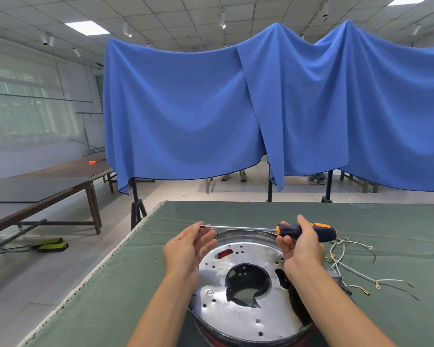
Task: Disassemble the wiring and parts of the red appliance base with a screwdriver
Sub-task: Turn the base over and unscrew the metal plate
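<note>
Here the right hand (pixel 301 240) grips the screwdriver (pixel 281 230) by its handle, held level above the red appliance base (pixel 248 291) (metal plate up, on the green table (pixel 110 296)); the left hand (pixel 187 246), fingers relaxed, touches its tip

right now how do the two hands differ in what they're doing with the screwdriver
The right hand grips the screwdriver by its dark handle, fingers curled around it; the left hand is open, fingers at the shaft's tip. Both are raised above the appliance base.
</note>
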Action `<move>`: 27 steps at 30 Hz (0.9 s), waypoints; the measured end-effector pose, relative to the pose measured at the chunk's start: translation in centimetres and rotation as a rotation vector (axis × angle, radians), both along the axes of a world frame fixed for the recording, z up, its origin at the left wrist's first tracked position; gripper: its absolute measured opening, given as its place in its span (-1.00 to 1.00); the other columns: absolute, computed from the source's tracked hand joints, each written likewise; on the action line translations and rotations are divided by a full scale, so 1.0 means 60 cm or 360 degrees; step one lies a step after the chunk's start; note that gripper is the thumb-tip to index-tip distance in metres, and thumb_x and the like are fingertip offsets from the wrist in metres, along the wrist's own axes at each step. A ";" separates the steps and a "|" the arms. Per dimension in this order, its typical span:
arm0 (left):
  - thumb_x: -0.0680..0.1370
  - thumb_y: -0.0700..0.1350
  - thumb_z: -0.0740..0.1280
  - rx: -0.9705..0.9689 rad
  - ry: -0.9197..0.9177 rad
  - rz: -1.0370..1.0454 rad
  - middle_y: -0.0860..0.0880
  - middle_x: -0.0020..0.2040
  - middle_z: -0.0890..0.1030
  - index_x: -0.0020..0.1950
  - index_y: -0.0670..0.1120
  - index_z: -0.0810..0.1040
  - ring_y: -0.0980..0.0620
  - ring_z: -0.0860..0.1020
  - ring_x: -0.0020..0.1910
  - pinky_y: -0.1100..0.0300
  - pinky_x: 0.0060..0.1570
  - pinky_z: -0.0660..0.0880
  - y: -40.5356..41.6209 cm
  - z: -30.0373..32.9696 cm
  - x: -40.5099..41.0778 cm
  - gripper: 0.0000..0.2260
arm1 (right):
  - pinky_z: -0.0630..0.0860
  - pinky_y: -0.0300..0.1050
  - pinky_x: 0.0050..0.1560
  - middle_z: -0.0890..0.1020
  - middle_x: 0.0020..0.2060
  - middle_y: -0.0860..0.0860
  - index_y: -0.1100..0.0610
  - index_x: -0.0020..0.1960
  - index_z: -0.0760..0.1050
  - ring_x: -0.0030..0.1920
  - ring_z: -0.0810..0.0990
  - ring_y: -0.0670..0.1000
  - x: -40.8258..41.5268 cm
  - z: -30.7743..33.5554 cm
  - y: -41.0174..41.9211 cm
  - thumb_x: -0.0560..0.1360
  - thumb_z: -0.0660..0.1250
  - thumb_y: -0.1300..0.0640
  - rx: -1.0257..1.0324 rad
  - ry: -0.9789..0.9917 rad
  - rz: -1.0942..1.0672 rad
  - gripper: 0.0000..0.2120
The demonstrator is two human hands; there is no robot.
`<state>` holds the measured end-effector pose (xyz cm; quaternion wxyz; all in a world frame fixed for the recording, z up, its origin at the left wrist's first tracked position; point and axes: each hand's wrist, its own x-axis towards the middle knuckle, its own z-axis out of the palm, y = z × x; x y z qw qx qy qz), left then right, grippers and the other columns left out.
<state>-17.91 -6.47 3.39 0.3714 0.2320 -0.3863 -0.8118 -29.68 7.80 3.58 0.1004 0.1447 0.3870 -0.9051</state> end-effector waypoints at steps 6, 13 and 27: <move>0.58 -0.24 0.28 0.0170 0.0123 0.0102 -0.17 -0.25 0.68 -0.07 -0.26 0.56 -0.02 0.67 -0.33 0.17 -0.36 0.62 0.004 0.009 0.001 -0.89 | 0.47 -0.29 -0.60 0.64 -0.30 0.10 0.18 -0.16 0.41 -0.67 0.45 -0.12 0.005 0.004 0.003 0.54 0.37 0.10 -0.0016 0.0006 0.0065 -0.80; 0.56 -0.26 0.29 -0.0291 -0.0031 0.0348 -0.15 -0.25 0.66 -0.09 -0.23 0.59 -0.02 0.65 -0.33 0.20 -0.33 0.62 -0.029 0.018 0.027 -0.90 | 0.47 -0.30 -0.60 0.63 -0.31 0.11 0.17 -0.17 0.41 -0.68 0.41 -0.12 0.007 0.003 0.005 0.53 0.38 0.11 0.0014 0.0073 0.0071 -0.79; 0.55 -0.33 0.24 -0.0960 -0.0956 0.0632 -0.17 -0.25 0.62 -0.17 -0.17 0.53 -0.08 0.58 -0.38 0.06 -0.28 0.55 -0.194 -0.134 0.072 -0.86 | 0.56 -0.20 -0.51 0.69 -0.36 0.10 0.23 -0.13 0.40 -0.64 0.50 -0.01 0.029 0.009 -0.004 0.48 0.32 0.26 0.0077 0.0513 0.0147 -0.91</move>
